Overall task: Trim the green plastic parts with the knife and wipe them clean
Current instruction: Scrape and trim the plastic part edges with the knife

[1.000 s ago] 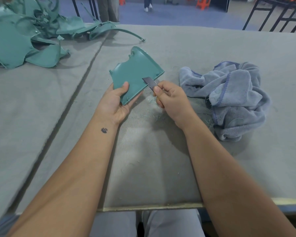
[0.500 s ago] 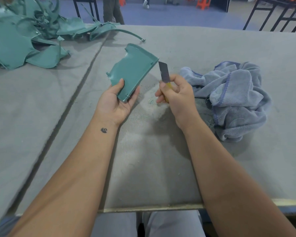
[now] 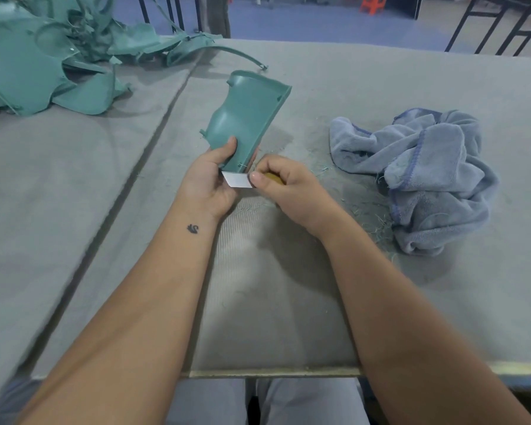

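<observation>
The left hand (image 3: 207,179) grips the near end of the green plastic part (image 3: 246,118), thumb on its face, tilting it up off the table (image 3: 334,302) so its near edge meets the blade. The right hand (image 3: 285,185) clamps the knife (image 3: 238,180) flat against that edge, likely to shave off flash. The cloth (image 3: 426,173) lies right, the untrimmed pile (image 3: 43,62) far left.

A curved green plastic part (image 3: 246,118) stands tilted in the left hand (image 3: 207,182). The knife (image 3: 237,180) blade lies flat against its near bottom edge, pinched by the right hand (image 3: 284,187). A crumpled blue-grey cloth (image 3: 423,176) lies right of the hands.
</observation>
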{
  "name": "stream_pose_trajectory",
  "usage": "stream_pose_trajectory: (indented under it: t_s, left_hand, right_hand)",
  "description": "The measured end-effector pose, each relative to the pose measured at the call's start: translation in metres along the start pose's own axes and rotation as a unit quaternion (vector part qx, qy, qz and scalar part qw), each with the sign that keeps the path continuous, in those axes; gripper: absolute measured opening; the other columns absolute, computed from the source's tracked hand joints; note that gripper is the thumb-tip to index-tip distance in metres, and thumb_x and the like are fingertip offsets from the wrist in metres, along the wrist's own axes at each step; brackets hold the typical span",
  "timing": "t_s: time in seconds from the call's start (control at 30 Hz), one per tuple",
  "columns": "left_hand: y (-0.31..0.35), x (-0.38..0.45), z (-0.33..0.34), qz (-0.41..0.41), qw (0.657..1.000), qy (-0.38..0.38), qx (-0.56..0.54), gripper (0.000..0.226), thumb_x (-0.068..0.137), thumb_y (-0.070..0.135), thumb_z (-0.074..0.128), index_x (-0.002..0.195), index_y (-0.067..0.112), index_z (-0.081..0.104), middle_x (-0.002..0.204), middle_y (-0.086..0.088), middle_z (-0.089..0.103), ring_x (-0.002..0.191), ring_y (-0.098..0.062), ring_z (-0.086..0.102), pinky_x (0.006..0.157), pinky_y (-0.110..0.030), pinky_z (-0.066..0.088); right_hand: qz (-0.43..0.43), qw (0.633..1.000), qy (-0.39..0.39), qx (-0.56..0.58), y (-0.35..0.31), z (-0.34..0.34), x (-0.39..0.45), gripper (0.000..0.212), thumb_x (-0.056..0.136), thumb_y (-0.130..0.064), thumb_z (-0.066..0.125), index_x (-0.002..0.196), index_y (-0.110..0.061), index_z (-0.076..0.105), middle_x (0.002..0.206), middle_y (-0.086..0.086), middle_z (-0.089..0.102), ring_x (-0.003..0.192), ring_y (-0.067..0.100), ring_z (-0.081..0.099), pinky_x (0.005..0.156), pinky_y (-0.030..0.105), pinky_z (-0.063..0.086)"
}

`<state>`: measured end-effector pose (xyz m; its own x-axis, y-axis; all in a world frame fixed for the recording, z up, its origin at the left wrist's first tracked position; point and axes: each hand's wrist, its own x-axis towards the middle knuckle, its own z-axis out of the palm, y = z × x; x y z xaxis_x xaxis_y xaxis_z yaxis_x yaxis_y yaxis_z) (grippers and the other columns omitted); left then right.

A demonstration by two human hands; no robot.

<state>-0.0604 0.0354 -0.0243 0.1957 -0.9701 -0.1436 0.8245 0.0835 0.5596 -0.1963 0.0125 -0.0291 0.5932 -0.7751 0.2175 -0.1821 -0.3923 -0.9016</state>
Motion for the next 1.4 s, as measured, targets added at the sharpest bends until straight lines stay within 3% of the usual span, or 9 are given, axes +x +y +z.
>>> stream_pose_trajectory:
  t_s: [0.2,0.37,0.53,0.67,0.8,1.0,1.1,1.27,1.4]
  left_hand:
    - [0.0,-0.004,0.002,0.0,0.999,-0.004,-0.044,0.033,0.1,0.003,0.042,0.131,-0.005,0.049,0.105,-0.022,0.064,0.075,-0.028,0.072,0.074,-0.036,0.059]
    - [-0.002,-0.007,0.006,-0.001,0.998,-0.001,-0.06,0.029,0.1,0.002,0.042,0.127,-0.004,0.05,0.095,-0.023,0.067,0.071,-0.029,0.072,0.066,-0.033,0.061]
    - [-0.002,-0.008,0.004,-0.021,0.998,-0.003,-0.055,0.039,0.1,0.003,0.044,0.138,-0.004,0.046,0.104,-0.021,0.065,0.075,-0.028,0.072,0.062,-0.031,0.061]
    - [-0.003,-0.005,0.002,-0.009,0.998,-0.005,-0.07,0.04,0.099,0.002,0.044,0.138,-0.004,0.046,0.108,-0.021,0.066,0.087,-0.029,0.069,0.074,-0.035,0.06]
    - [-0.001,-0.001,-0.001,0.016,1.0,0.002,-0.011,0.031,0.099,0.0,0.041,0.127,0.002,0.053,0.105,-0.017,0.068,0.083,-0.027,0.071,0.069,-0.037,0.061]
    - [-0.001,0.004,-0.001,0.045,0.997,0.019,0.052,0.026,0.093,-0.013,0.043,0.109,-0.001,0.059,0.091,-0.016,0.071,0.079,-0.026,0.071,0.072,-0.036,0.061]
    - [0.001,0.007,-0.002,0.041,0.997,0.043,0.04,0.029,0.092,-0.014,0.043,0.114,-0.002,0.058,0.096,-0.017,0.068,0.08,-0.028,0.069,0.069,-0.036,0.061]
    - [0.0,0.011,0.0,0.038,0.997,0.06,-0.029,0.02,0.101,0.001,0.041,0.112,-0.001,0.058,0.096,-0.011,0.073,0.074,-0.025,0.074,0.06,-0.037,0.06]
    - [-0.001,0.014,0.0,0.04,0.997,0.067,-0.029,0.02,0.103,0.007,0.04,0.109,0.0,0.058,0.105,-0.01,0.068,0.092,-0.02,0.067,0.063,-0.039,0.06]
  right_hand:
    - [-0.023,0.999,0.042,0.01,0.003,0.002,0.004,0.031,0.095,-0.005,0.054,0.07,-0.022,0.049,0.06,-0.016,0.04,0.055,-0.001,0.036,0.056,0.014,0.03]
    - [-0.033,0.997,0.065,-0.006,0.006,0.002,0.005,0.03,0.095,-0.008,0.053,0.07,-0.025,0.049,0.061,-0.016,0.042,0.057,-0.001,0.036,0.057,0.014,0.031]
    - [0.004,0.978,0.192,0.084,0.009,-0.005,0.006,0.031,0.098,-0.016,0.05,0.068,-0.026,0.05,0.06,-0.015,0.038,0.058,0.002,0.033,0.058,0.021,0.031]
    - [0.003,0.98,0.182,0.079,0.006,-0.003,0.005,0.026,0.098,-0.022,0.05,0.072,-0.026,0.052,0.061,-0.016,0.04,0.059,0.002,0.035,0.058,0.021,0.032]
    - [0.048,0.982,0.137,0.122,0.003,-0.005,0.003,0.017,0.09,-0.036,0.056,0.079,-0.024,0.051,0.06,-0.019,0.041,0.054,-0.001,0.035,0.054,0.016,0.032]
    - [0.06,0.996,0.059,0.043,0.002,-0.012,0.0,0.008,0.096,-0.029,0.057,0.093,-0.022,0.055,0.073,-0.012,0.043,0.063,0.002,0.041,0.064,0.022,0.035]
    - [0.054,0.998,0.035,-0.009,0.002,-0.015,-0.002,0.012,0.097,-0.025,0.055,0.105,-0.016,0.057,0.08,-0.009,0.045,0.07,0.005,0.043,0.069,0.024,0.037]
    - [0.067,0.996,0.055,0.016,0.003,-0.021,-0.001,0.031,0.104,-0.02,0.038,0.089,-0.019,0.065,0.067,-0.006,0.052,0.047,0.001,0.04,0.051,0.016,0.036]
    - [0.051,0.997,0.063,-0.015,0.007,-0.019,0.0,0.028,0.103,-0.019,0.042,0.09,-0.015,0.067,0.06,-0.003,0.05,0.047,0.0,0.042,0.05,0.013,0.036]
